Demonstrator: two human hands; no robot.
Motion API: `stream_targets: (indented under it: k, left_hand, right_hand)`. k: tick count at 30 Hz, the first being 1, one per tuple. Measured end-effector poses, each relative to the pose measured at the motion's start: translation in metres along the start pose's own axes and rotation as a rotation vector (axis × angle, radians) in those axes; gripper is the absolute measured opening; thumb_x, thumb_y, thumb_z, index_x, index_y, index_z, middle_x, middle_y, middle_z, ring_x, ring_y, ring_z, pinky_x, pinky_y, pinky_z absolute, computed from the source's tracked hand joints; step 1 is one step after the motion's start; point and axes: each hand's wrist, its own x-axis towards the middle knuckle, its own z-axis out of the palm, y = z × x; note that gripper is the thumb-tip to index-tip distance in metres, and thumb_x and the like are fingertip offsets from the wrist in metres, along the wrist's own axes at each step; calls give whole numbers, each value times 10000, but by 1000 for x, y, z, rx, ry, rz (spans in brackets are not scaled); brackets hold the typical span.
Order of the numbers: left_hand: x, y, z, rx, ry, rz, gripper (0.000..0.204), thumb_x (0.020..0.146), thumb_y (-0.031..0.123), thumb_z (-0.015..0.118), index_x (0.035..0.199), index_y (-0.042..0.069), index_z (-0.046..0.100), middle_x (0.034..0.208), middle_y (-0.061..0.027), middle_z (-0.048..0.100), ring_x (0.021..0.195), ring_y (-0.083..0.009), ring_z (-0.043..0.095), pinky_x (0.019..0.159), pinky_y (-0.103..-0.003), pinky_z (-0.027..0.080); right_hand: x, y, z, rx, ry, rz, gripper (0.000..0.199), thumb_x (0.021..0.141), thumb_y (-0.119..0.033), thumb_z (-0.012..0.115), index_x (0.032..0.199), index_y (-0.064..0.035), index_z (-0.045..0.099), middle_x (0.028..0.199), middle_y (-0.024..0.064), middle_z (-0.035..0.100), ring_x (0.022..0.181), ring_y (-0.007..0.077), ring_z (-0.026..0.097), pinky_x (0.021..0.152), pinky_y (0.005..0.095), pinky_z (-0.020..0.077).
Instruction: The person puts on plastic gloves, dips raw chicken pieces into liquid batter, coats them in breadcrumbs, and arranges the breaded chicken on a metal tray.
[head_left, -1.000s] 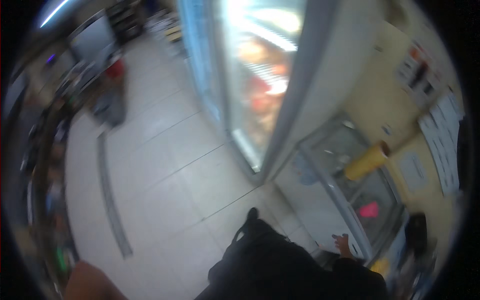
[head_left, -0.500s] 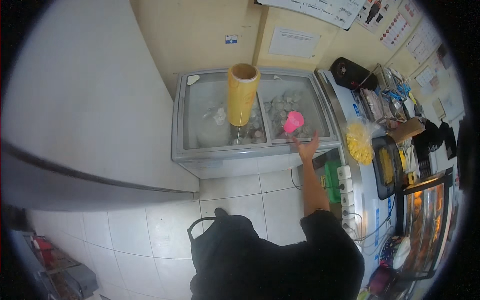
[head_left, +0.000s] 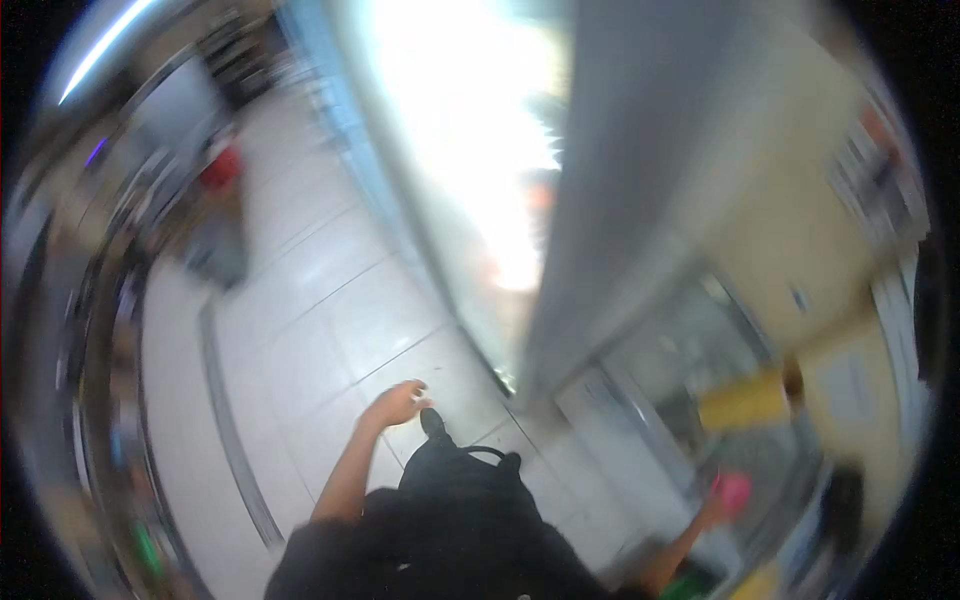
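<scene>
Motion blur smears most of the view. My left hand (head_left: 400,401) hangs over the tiled floor, above my shoe. Its fingers are loosely curled and apart, and I see nothing held in it. At the lower right, my right hand (head_left: 710,511) reaches to a bright pink object (head_left: 734,491) at the chest freezer (head_left: 622,412). Hand and pink object overlap, but the smeared fingers hide whether they grip it. What kind of thing the pink object is does not show. A yellow roll with a hollow core (head_left: 740,399) is on the freezer's glass top.
A tall, brightly lit cabinet (head_left: 460,150) with a grey side (head_left: 610,190) rises ahead, beside the freezer. White floor tiles (head_left: 330,310) stretch to the left. Blurred shelving and a red item (head_left: 221,166) are at the far left.
The view has swung left, bringing the lit cabinet in and shifting the freezer to the lower right. My left hand has come into view. My right hand now reaches the pink object.
</scene>
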Motion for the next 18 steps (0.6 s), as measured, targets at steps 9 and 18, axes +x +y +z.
stream_targets:
  k: [9, 18]
  left_hand:
    - [-23, -209, 175, -262, -138, -191, 457, 865, 421, 671, 1183, 96, 628, 1121, -163, 678, 1032, -332, 642, 893, -455, 507]
    - [-206, -414, 96, -471, 599, -789, 321, 884, 250, 581, 1146, 68, 616, 1211, -172, 620, 1132, -352, 591, 944, -488, 472]
  right_hand:
    - [-149, -426, -81, 1090, -1009, -399, 419, 763, -228, 754, 1114, -112, 558, 922, 93, 619, 851, 244, 573, 724, 352, 453]
    - [-262, -832, -154, 1536, -1535, -1187, 714, 669, -152, 893, 1254, -24, 504, 1216, 130, 542, 1128, 278, 546, 974, 390, 458]
